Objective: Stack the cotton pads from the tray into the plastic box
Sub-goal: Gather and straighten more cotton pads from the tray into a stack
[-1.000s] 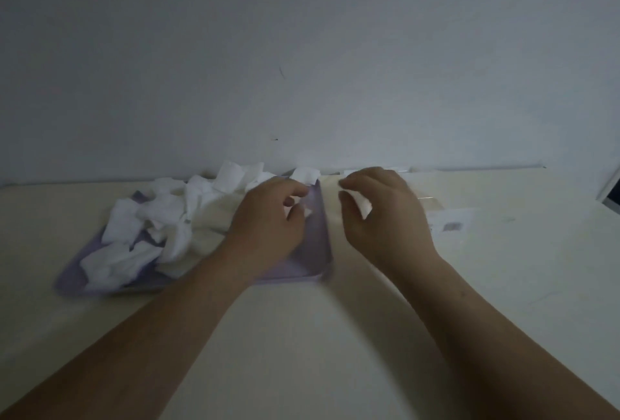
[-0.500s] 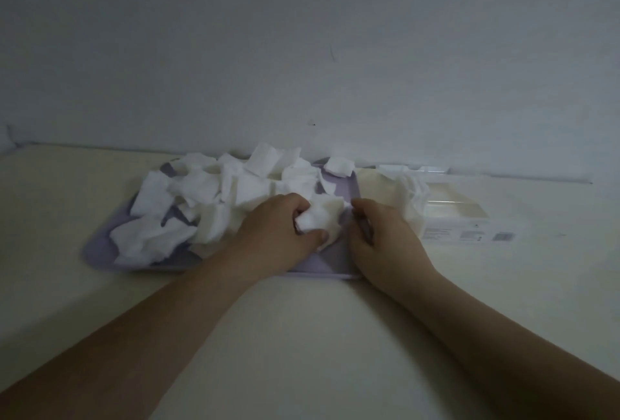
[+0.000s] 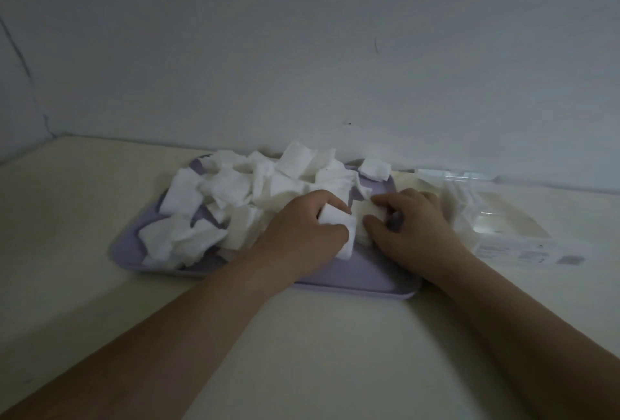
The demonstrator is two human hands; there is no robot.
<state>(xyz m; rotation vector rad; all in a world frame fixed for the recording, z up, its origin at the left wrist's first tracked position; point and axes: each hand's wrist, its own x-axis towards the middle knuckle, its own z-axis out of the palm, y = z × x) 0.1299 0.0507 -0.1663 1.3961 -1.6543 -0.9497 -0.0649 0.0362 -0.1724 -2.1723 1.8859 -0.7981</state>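
Lilac tray (image 3: 362,280) on cream worktop (image 3: 302,335), head view: loose heap of white cotton pads (image 3: 231,184) across its left and far parts. Left hand (image 3: 302,238) over the tray's near right area, fingers (image 3: 330,200) curled round one white pad (image 3: 339,223). Right hand (image 3: 412,231) just beside it, thumb and fingers pinching a second pad (image 3: 367,211). Clear plastic box (image 3: 503,228) right of the tray, near the wall (image 3: 302,50).

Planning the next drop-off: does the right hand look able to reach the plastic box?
Probably yes: the right hand, pinching a cotton pad over the tray, has the plastic box right beside it, apparently unobstructed.
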